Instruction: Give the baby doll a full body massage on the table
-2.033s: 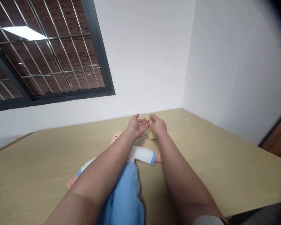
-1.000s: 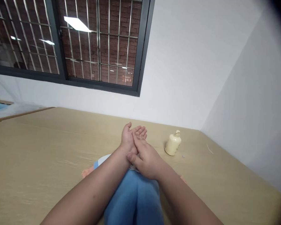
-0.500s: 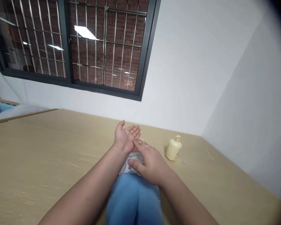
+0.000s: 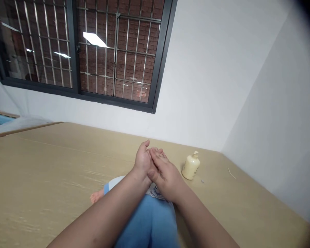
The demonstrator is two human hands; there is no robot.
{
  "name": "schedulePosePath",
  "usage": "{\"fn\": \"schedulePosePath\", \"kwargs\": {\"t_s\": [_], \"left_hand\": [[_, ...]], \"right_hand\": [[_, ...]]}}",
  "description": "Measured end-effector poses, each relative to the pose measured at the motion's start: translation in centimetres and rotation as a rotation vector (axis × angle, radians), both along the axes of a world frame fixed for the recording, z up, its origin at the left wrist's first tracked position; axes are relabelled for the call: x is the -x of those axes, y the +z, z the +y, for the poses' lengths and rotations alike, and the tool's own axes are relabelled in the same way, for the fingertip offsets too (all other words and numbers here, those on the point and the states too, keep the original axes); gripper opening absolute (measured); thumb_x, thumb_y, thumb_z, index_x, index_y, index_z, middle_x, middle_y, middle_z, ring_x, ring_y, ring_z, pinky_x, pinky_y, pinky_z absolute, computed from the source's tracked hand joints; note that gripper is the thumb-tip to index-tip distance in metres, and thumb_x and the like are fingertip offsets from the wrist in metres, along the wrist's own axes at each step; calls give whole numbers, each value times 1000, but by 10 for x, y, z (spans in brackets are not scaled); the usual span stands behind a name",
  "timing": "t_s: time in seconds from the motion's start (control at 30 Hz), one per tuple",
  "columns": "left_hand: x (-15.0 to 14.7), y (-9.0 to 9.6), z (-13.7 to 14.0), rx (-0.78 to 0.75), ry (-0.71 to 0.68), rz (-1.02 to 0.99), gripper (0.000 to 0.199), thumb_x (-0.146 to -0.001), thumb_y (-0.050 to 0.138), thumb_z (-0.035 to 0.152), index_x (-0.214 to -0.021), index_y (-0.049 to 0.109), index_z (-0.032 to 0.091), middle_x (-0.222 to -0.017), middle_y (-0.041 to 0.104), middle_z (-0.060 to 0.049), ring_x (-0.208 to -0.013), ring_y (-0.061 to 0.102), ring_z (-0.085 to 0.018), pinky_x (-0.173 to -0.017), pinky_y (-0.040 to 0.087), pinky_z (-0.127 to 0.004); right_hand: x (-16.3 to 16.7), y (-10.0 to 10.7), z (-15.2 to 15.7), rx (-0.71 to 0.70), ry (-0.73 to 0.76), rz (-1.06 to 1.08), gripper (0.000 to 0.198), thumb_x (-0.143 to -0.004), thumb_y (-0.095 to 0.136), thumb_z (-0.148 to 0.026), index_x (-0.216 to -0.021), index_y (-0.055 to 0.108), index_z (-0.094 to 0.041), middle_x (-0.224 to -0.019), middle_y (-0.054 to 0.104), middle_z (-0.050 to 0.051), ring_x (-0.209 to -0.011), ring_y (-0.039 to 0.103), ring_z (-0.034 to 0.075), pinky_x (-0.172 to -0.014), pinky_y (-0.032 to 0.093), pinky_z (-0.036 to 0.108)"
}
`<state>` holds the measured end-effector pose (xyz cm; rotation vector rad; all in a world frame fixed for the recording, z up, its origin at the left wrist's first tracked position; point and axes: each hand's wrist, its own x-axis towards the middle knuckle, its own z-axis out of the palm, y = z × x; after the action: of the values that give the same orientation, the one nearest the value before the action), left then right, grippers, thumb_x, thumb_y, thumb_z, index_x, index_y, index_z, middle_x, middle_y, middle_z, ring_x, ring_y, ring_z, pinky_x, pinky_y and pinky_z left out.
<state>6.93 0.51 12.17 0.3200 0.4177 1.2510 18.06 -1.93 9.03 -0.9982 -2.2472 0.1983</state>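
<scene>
Far left of the joined hands: light-blue fabric (image 4: 2, 120) by a wooden edge, and a cloudy white plastic sheet (image 4: 32, 121) against the wall. Up and left of the grip, dark-grey-framed sliding window (image 4: 73, 62), silvery metal bars (image 4: 115, 55) and red-brown brick wall (image 4: 120, 65) seen through it; bright white light reflection (image 4: 95, 39) on the glass. Broad tan wood-look tabletop (image 4: 54, 162), with shiny creases left of the forearms, runs under everything back to the wall.

Below the hands, doll in white top with blue cuffs and light-blue trousers (image 4: 150, 220) lies on the table, partly covered by the forearms; one pinkish doll hand shows at left. Left hand (image 4: 144, 161) palm up, thumb raised; right hand (image 4: 167, 175) laid flat across it, fingers on palm, thumb near wrist. Pressed together; can't tell if anything is between.

Just right of the grip, glossy cream pump bottle (image 4: 191, 167) upright, dark lettering. Beside it, small pale bit (image 4: 202, 181); farther right, thin pale strand (image 4: 231, 173). Plain white wall (image 4: 204, 69) behind, shaded grey-white side wall (image 4: 279, 137) far right.
</scene>
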Motion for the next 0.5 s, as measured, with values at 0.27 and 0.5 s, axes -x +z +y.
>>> {"fn": "schedulePosePath", "kwargs": {"t_s": [0.27,0.5], "left_hand": [[35,-1,26,-44,162,92,66,-90,45,55,-134,49,6,-126,60,-25,-120,61,-30,-97,52,-38],[32,-6,28,-42,152,86,68,-89,44,57,-137,50,9,-129,61,-23,-123,60,-29,-101,50,-37]], "right_hand": [[7,5,-10,61,-21,-47,76,-94,45,-66,-147,45,-13,-153,43,15,-145,37,29,-122,22,53],[17,8,-31,27,130,20,84,-92,50,-64,-155,29,-13,-159,32,14,-149,28,29,-123,22,49]]}}
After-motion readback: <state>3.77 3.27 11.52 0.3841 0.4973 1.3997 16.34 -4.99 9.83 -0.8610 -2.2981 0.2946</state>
